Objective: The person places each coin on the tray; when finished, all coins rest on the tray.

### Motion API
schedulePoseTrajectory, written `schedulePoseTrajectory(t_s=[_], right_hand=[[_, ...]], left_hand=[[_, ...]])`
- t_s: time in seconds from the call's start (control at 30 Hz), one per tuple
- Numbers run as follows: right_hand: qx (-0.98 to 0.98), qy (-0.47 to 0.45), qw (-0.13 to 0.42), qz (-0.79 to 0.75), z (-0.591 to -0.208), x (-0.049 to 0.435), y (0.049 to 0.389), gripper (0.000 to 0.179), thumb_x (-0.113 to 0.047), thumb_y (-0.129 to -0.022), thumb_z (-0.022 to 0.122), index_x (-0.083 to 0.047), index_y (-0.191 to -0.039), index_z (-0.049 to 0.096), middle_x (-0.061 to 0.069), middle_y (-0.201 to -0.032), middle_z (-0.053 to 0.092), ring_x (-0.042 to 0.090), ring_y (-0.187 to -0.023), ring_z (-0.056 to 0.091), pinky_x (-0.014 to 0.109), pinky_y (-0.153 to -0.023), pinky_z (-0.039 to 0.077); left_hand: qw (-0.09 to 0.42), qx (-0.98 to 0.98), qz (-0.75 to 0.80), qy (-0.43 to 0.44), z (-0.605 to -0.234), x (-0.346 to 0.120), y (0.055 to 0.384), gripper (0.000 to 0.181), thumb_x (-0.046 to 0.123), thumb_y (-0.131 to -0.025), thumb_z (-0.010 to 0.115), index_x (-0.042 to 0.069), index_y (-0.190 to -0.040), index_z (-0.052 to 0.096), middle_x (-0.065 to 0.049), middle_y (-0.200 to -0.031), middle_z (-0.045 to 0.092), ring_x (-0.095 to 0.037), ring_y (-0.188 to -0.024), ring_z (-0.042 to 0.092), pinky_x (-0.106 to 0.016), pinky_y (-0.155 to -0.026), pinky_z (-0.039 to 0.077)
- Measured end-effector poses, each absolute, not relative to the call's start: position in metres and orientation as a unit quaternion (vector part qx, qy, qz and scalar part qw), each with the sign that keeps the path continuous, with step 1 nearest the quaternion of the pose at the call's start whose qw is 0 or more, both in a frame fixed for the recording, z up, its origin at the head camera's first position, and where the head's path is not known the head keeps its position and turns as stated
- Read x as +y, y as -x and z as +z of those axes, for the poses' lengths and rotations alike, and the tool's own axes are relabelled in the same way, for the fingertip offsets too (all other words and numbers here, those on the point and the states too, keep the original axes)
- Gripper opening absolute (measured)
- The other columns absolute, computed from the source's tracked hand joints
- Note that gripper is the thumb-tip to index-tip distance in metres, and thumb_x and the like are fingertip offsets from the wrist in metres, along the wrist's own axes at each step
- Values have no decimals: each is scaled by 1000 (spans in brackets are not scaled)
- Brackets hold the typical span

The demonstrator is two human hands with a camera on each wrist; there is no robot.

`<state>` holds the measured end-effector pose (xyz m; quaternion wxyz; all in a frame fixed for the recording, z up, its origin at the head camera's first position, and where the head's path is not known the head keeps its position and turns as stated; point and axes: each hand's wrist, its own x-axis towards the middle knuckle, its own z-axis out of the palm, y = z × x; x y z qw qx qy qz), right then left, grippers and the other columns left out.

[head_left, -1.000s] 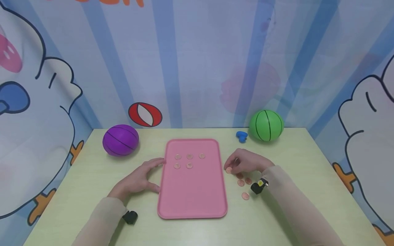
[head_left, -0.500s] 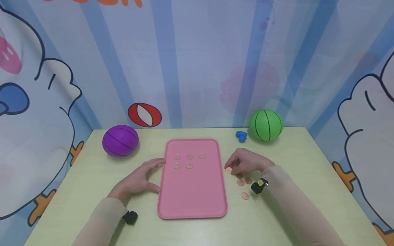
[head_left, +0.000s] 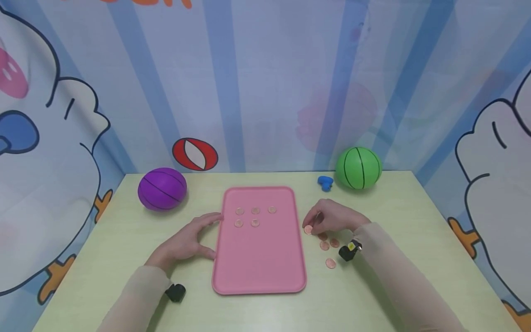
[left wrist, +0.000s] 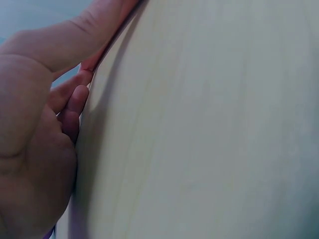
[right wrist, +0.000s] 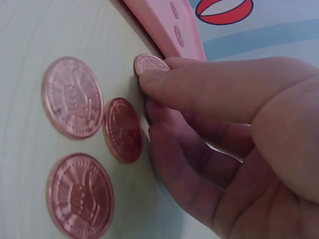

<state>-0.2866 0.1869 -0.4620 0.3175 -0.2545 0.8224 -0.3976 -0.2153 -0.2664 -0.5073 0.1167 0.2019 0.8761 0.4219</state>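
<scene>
A pink tray (head_left: 260, 267) lies on the table. On its far half are copper coins, three in a back row and two in front, one being this coin (head_left: 255, 223). My left hand (head_left: 185, 242) rests at the tray's left edge, fingertips and thumb at the rim, palm free. To the right of the tray, my right hand (head_left: 332, 216) pinches a copper coin (right wrist: 149, 62) between thumb and fingers, low over the table. Several loose coins lie beside that hand, among them a coin (right wrist: 80, 195) showing a thumbs-up relief. Another coin (head_left: 322, 236) is partly hidden by the hand.
A purple ball (head_left: 162, 189) stands at the back left of the table, a green ball (head_left: 358, 168) at the back right. Beside the green ball sits a small blue object (head_left: 325, 183). A printed cloth backdrop (head_left: 282, 92) rises behind the table's far edge.
</scene>
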Motion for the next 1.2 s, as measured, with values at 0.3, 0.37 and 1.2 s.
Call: schedulePoseTrajectory(t_s=[0.3, 0.37, 1.2], right_hand=[[812, 239, 336, -414, -459, 187, 284, 25, 7, -91, 72, -8, -109, 79, 23, -68, 65, 26, -48, 57, 35, -41, 50], [810, 238, 338, -416, -459, 187, 284, 24, 7, -91, 72, -7, -109, 79, 23, -69, 65, 26, -48, 58, 35, -41, 50], [811, 266, 314, -416, -463, 193, 284, 19, -6, -93, 78, -12, -111, 77, 24, -74, 67, 30, -50, 60, 38, -42, 55]], left_hand=[[114, 877, 421, -201, -508, -266, 216, 108, 35, -69, 98, 20, -161, 44, -8, -170, 34, -41, -157, 24, -71, -125, 15], [113, 877, 421, -203, -508, -267, 216, 108, 34, -69, 98, 20, -161, 44, -8, -170, 34, -41, -157, 24, -70, -125, 15], [121, 878, 419, -198, -507, -266, 216, 110, 36, -68, 98, 22, -162, 42, -6, -170, 33, -39, -158, 23, -70, -126, 14]])
